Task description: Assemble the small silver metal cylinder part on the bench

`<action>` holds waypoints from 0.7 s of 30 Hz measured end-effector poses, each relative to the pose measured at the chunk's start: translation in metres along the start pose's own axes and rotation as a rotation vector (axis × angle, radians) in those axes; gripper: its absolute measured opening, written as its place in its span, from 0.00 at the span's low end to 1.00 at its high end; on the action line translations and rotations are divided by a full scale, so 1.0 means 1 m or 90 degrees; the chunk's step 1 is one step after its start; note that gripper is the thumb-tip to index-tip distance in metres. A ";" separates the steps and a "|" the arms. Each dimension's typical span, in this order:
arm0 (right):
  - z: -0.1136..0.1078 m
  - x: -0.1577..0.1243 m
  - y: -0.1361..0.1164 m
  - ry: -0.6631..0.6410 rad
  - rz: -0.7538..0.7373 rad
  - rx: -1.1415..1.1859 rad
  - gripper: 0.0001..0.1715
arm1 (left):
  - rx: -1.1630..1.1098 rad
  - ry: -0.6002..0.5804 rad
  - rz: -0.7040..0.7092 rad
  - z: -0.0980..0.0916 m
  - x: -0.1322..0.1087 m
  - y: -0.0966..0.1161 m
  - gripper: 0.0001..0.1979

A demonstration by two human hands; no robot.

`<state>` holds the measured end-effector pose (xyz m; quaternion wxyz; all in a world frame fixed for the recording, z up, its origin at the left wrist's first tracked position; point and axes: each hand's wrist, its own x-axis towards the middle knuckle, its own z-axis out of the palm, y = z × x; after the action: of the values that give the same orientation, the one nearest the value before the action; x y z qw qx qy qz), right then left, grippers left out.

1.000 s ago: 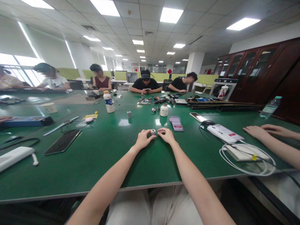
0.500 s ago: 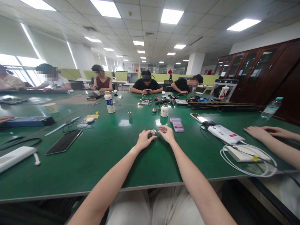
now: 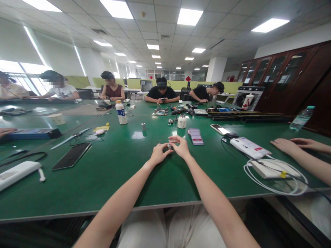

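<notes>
A wide office is being lit by rectangular ceiling panels [image 3: 190, 17], and a long, glossy green tabletop [image 3: 116, 189] is being shared by several seated people. With twelve o'clock being taken as straight ahead, a small, silvery metal cylinder [image 3: 169, 147] is being held at the centre of the dial, close in front of the wearer. It is being pinched from the seven-to-nine-o'clock side by the left grip [image 3: 157, 154], its thumb and fingers being closed about the wall. Its top is being partly covered by the right grip [image 3: 181, 148], whose curved fingers are being brought over it from three o'clock; whether the metal is being touched there cannot be told.

At one o'clock, a squat, cream-white printed jar [image 3: 181, 122] is being seen, and at two o'clock a phone with a pinkish, blurred screen [image 3: 196, 136]. A second, plain grey metal cylinder [image 3: 143, 126] is being left standing at ten o'clock, well apart from both hands, with a white bottle with a blue label [image 3: 121, 113] being seen beyond it. At nine o'clock, a flat, dark-screened tablet [image 3: 71, 156] is being displayed. At three o'clock, a co-worker's hand [image 3: 286, 146] is being rested on the tabletop, beyond a white, rounded rectangular device [image 3: 250, 146].
</notes>
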<state>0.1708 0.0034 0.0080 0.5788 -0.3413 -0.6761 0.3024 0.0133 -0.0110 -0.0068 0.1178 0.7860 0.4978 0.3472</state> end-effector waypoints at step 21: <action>-0.005 0.002 -0.007 0.063 0.012 -0.074 0.15 | -0.011 -0.003 -0.009 -0.001 -0.001 0.001 0.20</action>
<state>0.1746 0.0012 0.0151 0.5880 -0.3952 -0.6596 0.2510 0.0134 -0.0122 -0.0055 0.1279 0.7823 0.4998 0.3490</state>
